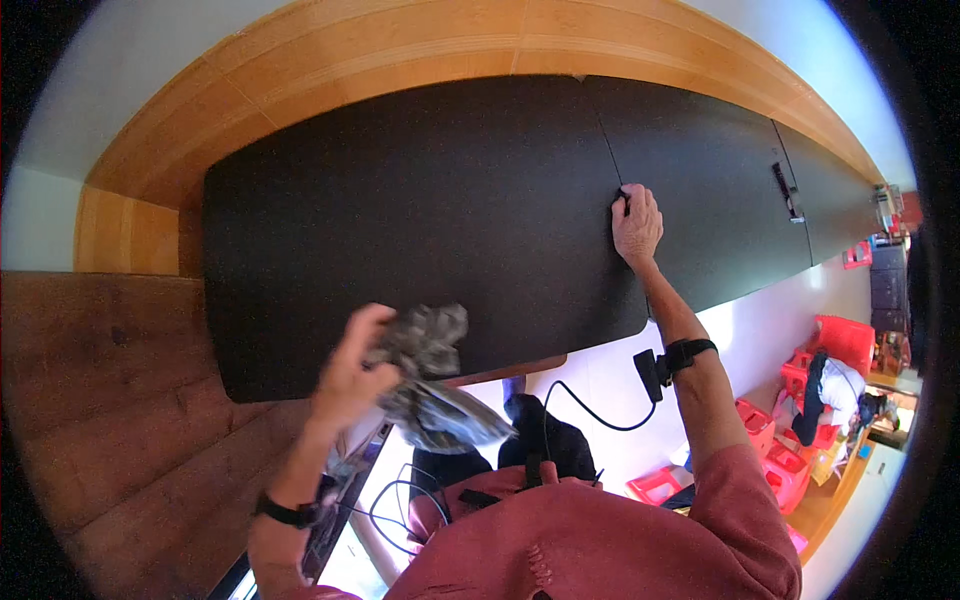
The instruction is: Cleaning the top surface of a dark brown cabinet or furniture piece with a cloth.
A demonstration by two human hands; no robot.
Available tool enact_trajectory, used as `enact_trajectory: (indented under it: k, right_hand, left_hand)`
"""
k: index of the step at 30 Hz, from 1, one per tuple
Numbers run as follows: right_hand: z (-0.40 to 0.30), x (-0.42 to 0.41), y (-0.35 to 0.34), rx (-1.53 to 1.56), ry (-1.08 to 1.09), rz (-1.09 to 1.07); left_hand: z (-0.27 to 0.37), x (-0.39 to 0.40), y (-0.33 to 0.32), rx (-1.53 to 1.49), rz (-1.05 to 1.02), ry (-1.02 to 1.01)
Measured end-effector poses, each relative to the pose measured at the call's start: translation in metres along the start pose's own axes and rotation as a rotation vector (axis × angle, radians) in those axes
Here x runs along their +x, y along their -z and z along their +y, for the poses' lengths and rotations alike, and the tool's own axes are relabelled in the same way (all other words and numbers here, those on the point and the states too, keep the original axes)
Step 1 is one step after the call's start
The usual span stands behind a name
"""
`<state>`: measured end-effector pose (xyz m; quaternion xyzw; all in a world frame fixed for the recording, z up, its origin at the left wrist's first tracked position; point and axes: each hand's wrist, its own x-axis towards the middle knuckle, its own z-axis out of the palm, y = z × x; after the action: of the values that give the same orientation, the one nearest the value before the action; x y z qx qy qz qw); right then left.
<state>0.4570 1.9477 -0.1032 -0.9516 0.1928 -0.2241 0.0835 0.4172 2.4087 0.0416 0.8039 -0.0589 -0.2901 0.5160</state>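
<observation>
My left hand (346, 367), blurred, grips a crumpled, translucent grey plastic bag (439, 409) over the near left edge of the black tabletop (405, 217). Part of the bag hangs past that edge, above my lap. Farther out, my right hand (637, 225) rests on the tabletop at a seam between two panels. Its fingers are curled around a small black object (622, 198), mostly hidden by the hand. A dark, narrow object (784, 190) lies to the right, along another seam; I cannot tell what it is.
Wooden panelling (390, 56) borders the table's far side. Brown wooden boards (120, 390) lie at the left. Black cables (600, 420) hang near both strapped forearms. Red plastic stools (787, 469) stand on the floor at right, and white and dark cloth (838, 390) lies on some.
</observation>
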Motion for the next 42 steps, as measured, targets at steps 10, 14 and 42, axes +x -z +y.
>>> enact_trajectory:
  k: [10,14,42]
  right_hand:
    - [-0.006,0.002,0.005,0.011,-0.03,-0.027]
    - [-0.006,0.003,0.01,-0.004,-0.076,-0.071]
    - [0.01,-0.021,0.029,0.537,0.014,-0.008]
  left_hand:
    - [-0.078,0.127,0.221,0.472,0.596,0.053]
    - [-0.114,0.169,0.233,0.518,0.696,0.063]
    - [-0.005,0.12,-0.204,0.498,-0.159,-0.752]
